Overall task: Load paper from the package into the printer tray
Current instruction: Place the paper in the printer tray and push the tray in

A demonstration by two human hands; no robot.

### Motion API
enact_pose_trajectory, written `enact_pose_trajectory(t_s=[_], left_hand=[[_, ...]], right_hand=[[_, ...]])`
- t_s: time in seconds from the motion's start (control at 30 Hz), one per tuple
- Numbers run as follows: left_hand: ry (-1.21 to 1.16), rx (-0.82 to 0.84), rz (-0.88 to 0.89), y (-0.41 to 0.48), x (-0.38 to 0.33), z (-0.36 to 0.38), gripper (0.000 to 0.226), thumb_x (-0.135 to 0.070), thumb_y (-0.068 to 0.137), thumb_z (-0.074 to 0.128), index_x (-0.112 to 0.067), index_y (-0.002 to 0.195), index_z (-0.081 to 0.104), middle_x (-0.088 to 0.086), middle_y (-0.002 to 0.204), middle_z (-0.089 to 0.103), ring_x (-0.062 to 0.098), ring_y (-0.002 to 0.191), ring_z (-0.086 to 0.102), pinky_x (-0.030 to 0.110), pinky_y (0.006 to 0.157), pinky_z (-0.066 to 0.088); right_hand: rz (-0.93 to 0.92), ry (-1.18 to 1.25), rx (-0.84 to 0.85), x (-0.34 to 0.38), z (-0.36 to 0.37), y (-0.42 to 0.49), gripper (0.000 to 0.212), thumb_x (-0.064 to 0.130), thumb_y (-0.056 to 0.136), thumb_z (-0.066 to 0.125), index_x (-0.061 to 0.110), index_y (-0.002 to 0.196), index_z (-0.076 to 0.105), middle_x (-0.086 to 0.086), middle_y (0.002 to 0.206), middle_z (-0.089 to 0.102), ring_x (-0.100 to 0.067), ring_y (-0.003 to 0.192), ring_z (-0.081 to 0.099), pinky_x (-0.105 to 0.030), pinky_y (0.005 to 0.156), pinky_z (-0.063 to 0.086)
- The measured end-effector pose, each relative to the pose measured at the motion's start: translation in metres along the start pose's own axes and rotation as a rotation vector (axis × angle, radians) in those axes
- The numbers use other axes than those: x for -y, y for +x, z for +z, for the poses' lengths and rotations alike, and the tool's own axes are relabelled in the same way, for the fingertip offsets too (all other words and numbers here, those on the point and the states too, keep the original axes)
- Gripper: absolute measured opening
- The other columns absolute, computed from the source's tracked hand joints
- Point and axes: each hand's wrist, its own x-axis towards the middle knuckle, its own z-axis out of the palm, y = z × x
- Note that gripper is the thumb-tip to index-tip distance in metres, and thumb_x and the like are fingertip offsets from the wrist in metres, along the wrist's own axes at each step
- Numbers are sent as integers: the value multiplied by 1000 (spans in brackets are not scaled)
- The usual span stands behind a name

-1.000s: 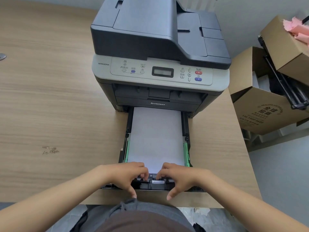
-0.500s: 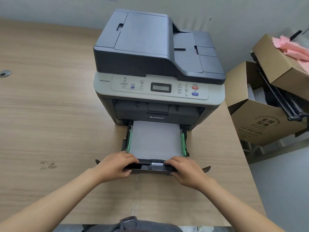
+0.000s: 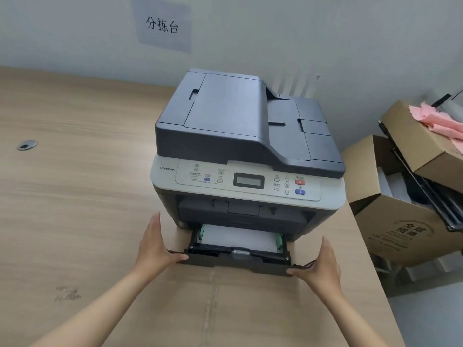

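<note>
Head view showed your left hand (image 3: 155, 249) and right hand (image 3: 322, 266) flat and open, fingers straight, palms pressed against the two ends of the black plastic tray (image 3: 235, 259). You gripped nothing; the thumbs touched its front edge. That tray stuck partway out of the boxy grey printer (image 3: 246, 156), a smooth white paper stack (image 3: 238, 237) lying inside between green guides. Both sat on the wood-grain bench (image 3: 75, 209).

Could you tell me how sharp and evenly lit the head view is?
Head view: soft, even light without glare; wide-angle bending bows the table edge; printer fairly sharp, its small labels unreadable; left hand and right hand slightly soft.
</note>
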Motion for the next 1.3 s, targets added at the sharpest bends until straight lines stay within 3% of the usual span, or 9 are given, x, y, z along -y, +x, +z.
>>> enact_pose_trajectory(t_s=[0.13, 0.27, 0.33, 0.53, 0.7, 0.93, 1.1, 1.2, 1.3], left_hand=[[-73, -21, -88, 30, 0, -5, 133, -21, 49, 91, -8, 147, 2, 6, 159, 13, 22, 145, 15, 38, 118, 22], [-124, 64, -34, 50, -3, -17, 129, -14, 48, 91, -17, 147, 8, 1, 154, 28, 28, 139, 31, 38, 105, 36], [-115, 141, -20, 55, -5, -20, 120, -10, 51, 89, -23, 145, 14, 1, 146, 40, 30, 132, 39, 32, 91, 39], [-91, 248, -38, 66, -5, -20, 81, -3, 60, 83, -12, 130, 43, -6, 111, 51, 17, 109, 43, 26, 87, 33], [-115, 22, -56, 66, -8, -1, 32, -5, 64, 81, 1, 88, 61, -11, 75, 61, 21, 86, 59, 7, 65, 42], [-142, 2, -45, 69, -5, 2, 27, 0, 61, 82, -16, 67, 61, -10, 69, 61, -28, 68, 54, -8, 63, 38], [-116, 54, -76, 73, -3, 1, 23, -1, 61, 82, 6, 77, 67, -10, 67, 59, -3, 70, 54, -10, 62, 37], [-78, 72, -39, 71, -10, -4, 17, -4, 60, 84, -2, 66, 67, -4, 64, 60, 4, 65, 54, -8, 58, 38], [-97, 95, -19, 71, -11, -10, 23, -5, 63, 82, -12, 65, 61, 4, 71, 64, 18, 70, 60, 5, 56, 44]], right_hand=[[44, 194, 63, 5, 0, 29, 124, 28, 41, 91, 15, 141, 19, -6, 147, 36, -28, 133, 36, -48, 104, 40], [-85, 270, 142, 13, -10, 43, 98, 11, 49, 88, 26, 126, 31, 1, 112, 54, -24, 80, 60, -33, 65, 49], [-93, 262, 190, 13, -9, 46, 92, 11, 49, 88, 34, 118, 31, 3, 102, 56, -21, 71, 62, -28, 57, 47], [-80, 316, 155, 10, -6, 50, 83, 2, 52, 87, 25, 116, 39, 13, 95, 55, -16, 73, 59, -25, 61, 43], [-30, 416, -40, 17, 10, 53, 68, 3, 60, 84, 5, 117, 48, 3, 105, 53, -18, 96, 49, -30, 81, 38], [0, 308, -93, 15, 17, 61, 56, 6, 55, 87, 1, 101, 57, 0, 96, 53, -20, 85, 49, -29, 76, 36], [32, 312, -31, 17, 12, 61, 52, 6, 56, 87, 7, 94, 51, 12, 81, 51, -19, 83, 48, -28, 74, 36], [9, 343, 19, 26, 0, 59, 48, 3, 57, 86, 14, 85, 49, 22, 76, 47, -16, 77, 48, -26, 70, 37], [13, 335, 79, 29, -7, 55, 43, 0, 61, 82, 12, 88, 51, 9, 74, 57, -24, 79, 56, -29, 71, 42]])
